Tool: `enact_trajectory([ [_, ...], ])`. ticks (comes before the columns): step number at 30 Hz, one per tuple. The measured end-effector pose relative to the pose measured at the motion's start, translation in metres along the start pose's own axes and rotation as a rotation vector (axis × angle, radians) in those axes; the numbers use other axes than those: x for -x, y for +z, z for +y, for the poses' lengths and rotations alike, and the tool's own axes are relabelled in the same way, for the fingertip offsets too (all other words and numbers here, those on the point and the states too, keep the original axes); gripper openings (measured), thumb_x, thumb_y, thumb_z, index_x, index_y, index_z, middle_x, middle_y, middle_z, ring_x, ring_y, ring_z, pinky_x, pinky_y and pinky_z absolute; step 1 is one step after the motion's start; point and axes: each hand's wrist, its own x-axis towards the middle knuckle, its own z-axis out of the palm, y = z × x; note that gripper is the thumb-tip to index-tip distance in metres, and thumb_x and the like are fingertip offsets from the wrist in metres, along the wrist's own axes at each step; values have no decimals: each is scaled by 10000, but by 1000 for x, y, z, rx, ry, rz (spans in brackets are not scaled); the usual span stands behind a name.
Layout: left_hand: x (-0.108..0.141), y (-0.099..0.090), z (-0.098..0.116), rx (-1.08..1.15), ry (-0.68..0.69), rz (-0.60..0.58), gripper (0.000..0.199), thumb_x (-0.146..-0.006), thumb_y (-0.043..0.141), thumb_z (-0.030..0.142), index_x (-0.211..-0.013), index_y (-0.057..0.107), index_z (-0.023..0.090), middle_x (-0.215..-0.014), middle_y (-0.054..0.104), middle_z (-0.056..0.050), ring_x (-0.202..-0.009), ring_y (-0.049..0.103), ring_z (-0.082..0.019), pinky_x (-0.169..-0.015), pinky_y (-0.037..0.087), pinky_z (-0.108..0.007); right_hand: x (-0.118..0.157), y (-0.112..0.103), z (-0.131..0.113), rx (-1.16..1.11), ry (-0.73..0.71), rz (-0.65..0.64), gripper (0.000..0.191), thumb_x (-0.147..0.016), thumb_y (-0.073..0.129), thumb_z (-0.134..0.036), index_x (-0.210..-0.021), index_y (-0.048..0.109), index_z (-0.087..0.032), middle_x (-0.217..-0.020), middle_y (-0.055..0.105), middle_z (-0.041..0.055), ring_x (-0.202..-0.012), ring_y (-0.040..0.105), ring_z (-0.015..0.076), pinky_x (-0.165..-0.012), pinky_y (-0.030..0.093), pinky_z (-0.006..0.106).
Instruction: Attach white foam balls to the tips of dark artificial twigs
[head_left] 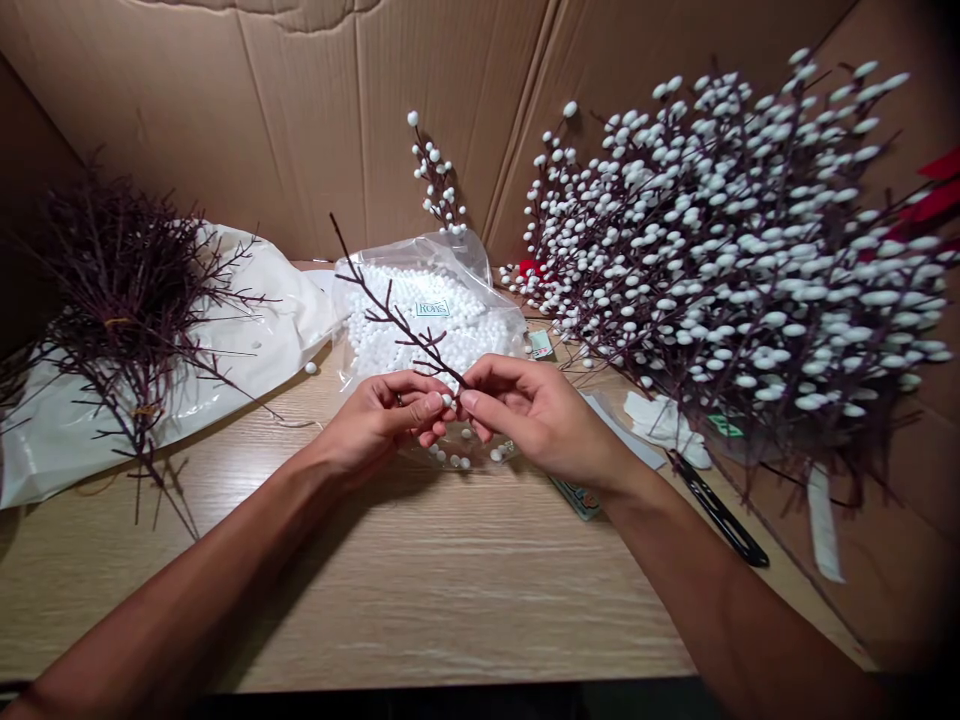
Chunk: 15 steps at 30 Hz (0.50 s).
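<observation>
A bare dark brown artificial twig point(405, 327) slants up and to the left from my right hand point(529, 410), whose thumb and fingers pinch it near its lower end. My left hand point(390, 408) is closed in a pinch on a small white foam berry point(448, 400), held close against the twig. Fingertips of both hands nearly meet there and hide part of the stem. Just behind them lies a clear plastic bag point(487, 270) full of white berries point(390, 330), with several loose ones near its open front below my fingers.
Bundled bare twigs point(112, 270) lie on a white plastic bag point(247, 390) at left. A large mass of berry-covered branches point(735, 250) fills the right. A black-handled cutter point(720, 510) lies near my right forearm. Cardboard point(300, 130) walls the back; a finished sprig point(436, 180) leans there.
</observation>
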Motion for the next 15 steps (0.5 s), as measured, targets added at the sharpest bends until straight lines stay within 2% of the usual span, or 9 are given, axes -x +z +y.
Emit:
enact_trajectory([
  [7,-1,-1,-1,33,26,-7,202,-725,914,222,-808,776,101,-742,725,-62,-574,616,-83,-544,471,-175,1,4,4,-54,-70,-17,100,-931,662,-237,-869,621,-171,-783,644,-7,-715,622,117,-669,499,244],
  [15,-1,-2,-4,58,35,-3,202,-726,913,217,-796,770,93,-671,702,-46,-544,613,-81,-517,460,-159,3,10,4,-61,-79,-29,119,-981,617,-250,-887,583,-186,-779,647,-10,-660,610,106,-581,467,229],
])
